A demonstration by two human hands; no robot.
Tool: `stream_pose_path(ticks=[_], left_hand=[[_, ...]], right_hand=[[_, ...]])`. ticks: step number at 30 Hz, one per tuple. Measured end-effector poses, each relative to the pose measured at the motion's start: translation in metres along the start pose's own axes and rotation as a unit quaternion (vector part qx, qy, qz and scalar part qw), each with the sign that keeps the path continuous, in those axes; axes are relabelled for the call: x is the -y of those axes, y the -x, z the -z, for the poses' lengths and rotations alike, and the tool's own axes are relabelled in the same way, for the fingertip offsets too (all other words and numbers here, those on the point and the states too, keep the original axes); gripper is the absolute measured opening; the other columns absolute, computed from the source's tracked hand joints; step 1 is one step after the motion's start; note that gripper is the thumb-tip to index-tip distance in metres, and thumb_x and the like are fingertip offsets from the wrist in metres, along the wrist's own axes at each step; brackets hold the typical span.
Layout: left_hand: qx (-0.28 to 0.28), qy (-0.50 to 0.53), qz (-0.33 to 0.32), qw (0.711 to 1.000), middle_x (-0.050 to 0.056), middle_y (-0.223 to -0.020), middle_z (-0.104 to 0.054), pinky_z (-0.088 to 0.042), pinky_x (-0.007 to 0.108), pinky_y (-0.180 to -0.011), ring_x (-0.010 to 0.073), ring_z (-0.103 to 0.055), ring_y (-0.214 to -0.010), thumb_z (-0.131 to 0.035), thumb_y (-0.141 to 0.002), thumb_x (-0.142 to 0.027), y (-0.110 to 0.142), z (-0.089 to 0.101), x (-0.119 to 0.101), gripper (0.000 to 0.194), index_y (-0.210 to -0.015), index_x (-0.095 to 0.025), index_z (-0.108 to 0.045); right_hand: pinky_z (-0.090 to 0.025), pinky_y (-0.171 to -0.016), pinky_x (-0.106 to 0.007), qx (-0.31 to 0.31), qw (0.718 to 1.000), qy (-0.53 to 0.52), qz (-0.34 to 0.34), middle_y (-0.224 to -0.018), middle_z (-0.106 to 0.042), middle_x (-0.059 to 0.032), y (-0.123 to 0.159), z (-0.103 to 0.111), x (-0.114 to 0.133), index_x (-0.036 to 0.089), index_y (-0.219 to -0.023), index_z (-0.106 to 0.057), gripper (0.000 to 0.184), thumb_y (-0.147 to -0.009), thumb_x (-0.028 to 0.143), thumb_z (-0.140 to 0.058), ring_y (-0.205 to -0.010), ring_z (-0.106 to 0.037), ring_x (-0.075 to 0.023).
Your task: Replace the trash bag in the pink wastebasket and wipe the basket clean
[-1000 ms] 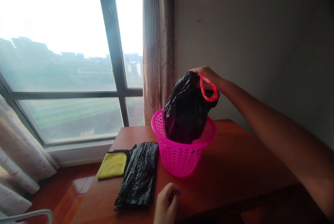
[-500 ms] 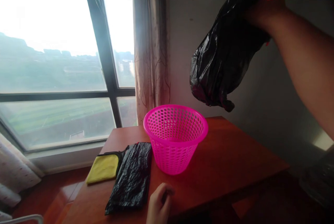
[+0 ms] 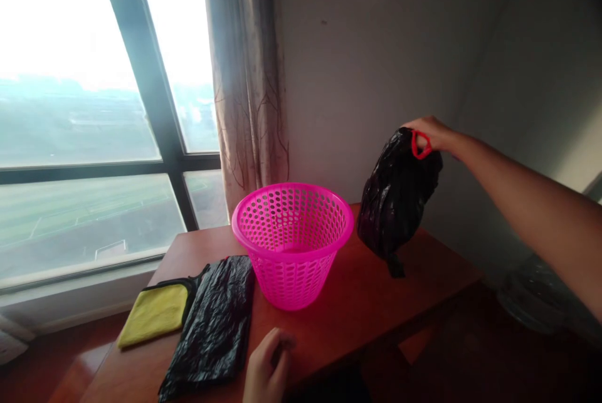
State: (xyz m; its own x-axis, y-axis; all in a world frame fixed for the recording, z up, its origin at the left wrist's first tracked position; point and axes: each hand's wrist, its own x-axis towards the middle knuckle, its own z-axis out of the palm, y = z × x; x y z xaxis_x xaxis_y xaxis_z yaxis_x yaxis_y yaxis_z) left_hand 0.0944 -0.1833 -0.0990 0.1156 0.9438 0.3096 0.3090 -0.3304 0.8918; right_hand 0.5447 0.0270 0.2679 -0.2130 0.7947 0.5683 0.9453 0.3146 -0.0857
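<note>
My right hand [image 3: 433,132] grips the gathered top of a full-looking black trash bag [image 3: 395,196] by its red drawstring end. The bag hangs low at the right, just beside a pink perforated plastic basket [image 3: 294,277]; what it contains is hidden. The basket stands upright on the table, and no liner shows in it. Near the table's front edge, my left hand [image 3: 268,362] is loosely curled closed with nothing seen in it. To its left lies a folded black trash bag [image 3: 211,321], touching a yellow cloth [image 3: 155,315] with dark trim.
The brown wooden table [image 3: 329,328] ends at a front edge close to me. Behind it are a patterned curtain [image 3: 249,77], a grey wall [image 3: 338,77] and a large window [image 3: 84,215]. A dim clear plastic item [image 3: 531,296] sits low at the right, beyond the table.
My right hand has lowered the filled bag from high up to just above the table's right side. The view has shifted slightly right. My left hand stays curled by the table edge.
</note>
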Motion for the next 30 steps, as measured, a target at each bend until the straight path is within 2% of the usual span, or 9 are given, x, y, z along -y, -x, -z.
stream_pose_path(ticks=[3,5,7,10,15,21,25,27,30], left_hand=[[0.003,-0.006,-0.007,1.000,0.004,-0.073,-0.067,-0.049,0.026,-0.067,0.0197,-0.063,-0.070,-0.052,-0.085,-0.023,0.000,0.000,-0.001,0.017,-0.075,-0.018,-0.064],[0.002,-0.008,-0.012,1.000,0.004,-0.073,-0.067,-0.050,0.026,-0.067,0.0198,-0.064,-0.070,-0.052,-0.085,-0.024,-0.001,0.000,-0.002,0.017,-0.075,-0.018,-0.064],[-0.002,-0.012,-0.017,1.000,0.004,-0.073,-0.068,-0.051,0.026,-0.067,0.0199,-0.065,-0.070,-0.053,-0.085,-0.023,-0.002,0.000,-0.003,0.016,-0.075,-0.018,-0.065],[-0.009,-0.020,-0.022,1.000,0.005,-0.072,-0.069,-0.052,0.026,-0.066,0.0202,-0.065,-0.069,-0.054,-0.083,-0.022,-0.002,0.000,-0.003,0.016,-0.074,-0.018,-0.066],[-0.010,-0.030,-0.022,0.999,0.005,-0.073,-0.069,-0.053,0.026,-0.066,0.0206,-0.066,-0.069,-0.056,-0.083,-0.023,-0.002,-0.001,-0.003,0.014,-0.076,-0.018,-0.067],[-0.003,-0.053,-0.013,0.998,0.006,-0.074,-0.069,-0.054,0.027,-0.067,0.0212,-0.066,-0.071,-0.054,-0.085,-0.026,-0.002,-0.003,-0.001,0.017,-0.076,-0.018,-0.066],[-0.001,-0.057,-0.018,0.998,0.006,-0.074,-0.069,-0.054,0.027,-0.067,0.0207,-0.066,-0.070,-0.054,-0.085,-0.026,-0.001,-0.005,-0.001,0.017,-0.076,-0.018,-0.065],[-0.004,-0.058,-0.024,0.998,0.005,-0.074,-0.069,-0.054,0.026,-0.067,0.0204,-0.066,-0.070,-0.054,-0.085,-0.026,-0.001,-0.005,-0.001,0.016,-0.076,-0.019,-0.065],[-0.002,-0.062,-0.031,0.998,0.005,-0.075,-0.069,-0.054,0.026,-0.067,0.0203,-0.066,-0.070,-0.055,-0.085,-0.025,-0.002,-0.005,-0.001,0.016,-0.077,-0.019,-0.066]], right_hand=[[-0.034,-0.061,-0.021,0.085,0.996,-0.025,-0.029,-0.061,-0.068,0.0006,0.009,-0.007,-0.016,0.010,-0.069,-0.071,0.011,-0.068,0.001,-0.065,-0.060,-0.054,-0.0091],[-0.037,-0.065,-0.021,0.091,0.992,-0.062,-0.062,-0.074,-0.074,-0.0032,0.011,-0.009,-0.022,0.008,-0.081,-0.073,0.014,-0.074,0.004,-0.062,-0.065,-0.056,-0.0084],[-0.039,-0.070,-0.021,0.054,0.987,-0.102,-0.109,-0.084,-0.075,-0.0071,0.011,-0.011,-0.025,0.005,-0.091,-0.072,0.020,-0.077,0.005,-0.058,-0.068,-0.057,-0.0071],[-0.040,-0.068,-0.020,-0.006,0.978,-0.131,-0.165,-0.087,-0.075,-0.0094,0.008,-0.017,-0.027,0.002,-0.098,-0.071,0.032,-0.075,0.001,-0.050,-0.065,-0.055,-0.0052],[-0.040,-0.068,-0.018,-0.058,0.974,-0.140,-0.168,-0.099,-0.074,-0.0126,-0.005,-0.022,-0.023,-0.001,-0.103,-0.069,0.038,-0.072,0.000,-0.046,-0.067,-0.055,-0.0034],[-0.041,-0.068,-0.020,-0.108,0.967,-0.163,-0.163,-0.109,-0.071,-0.0225,-0.014,-0.010,-0.024,-0.006,-0.112,-0.065,0.039,-0.077,0.002,-0.050,-0.068,-0.055,-0.0030],[-0.042,-0.065,-0.022,-0.063,0.971,-0.162,-0.166,-0.099,-0.073,-0.0182,-0.001,-0.018,-0.035,-0.002,-0.113,-0.066,0.041,-0.075,0.002,-0.051,-0.064,-0.055,-0.0050],[-0.043,-0.063,-0.022,-0.007,0.976,-0.153,-0.155,-0.089,-0.073,-0.0132,0.012,-0.034,-0.041,0.001,-0.107,-0.068,0.036,-0.075,0.004,-0.051,-0.063,-0.056,-0.0075],[-0.044,-0.062,-0.022,0.058,0.981,-0.140,-0.122,-0.076,-0.072,-0.0063,0.037,-0.071,-0.046,0.008,-0.091,-0.070,0.024,-0.073,0.008,-0.054,-0.064,-0.059,-0.0118]])
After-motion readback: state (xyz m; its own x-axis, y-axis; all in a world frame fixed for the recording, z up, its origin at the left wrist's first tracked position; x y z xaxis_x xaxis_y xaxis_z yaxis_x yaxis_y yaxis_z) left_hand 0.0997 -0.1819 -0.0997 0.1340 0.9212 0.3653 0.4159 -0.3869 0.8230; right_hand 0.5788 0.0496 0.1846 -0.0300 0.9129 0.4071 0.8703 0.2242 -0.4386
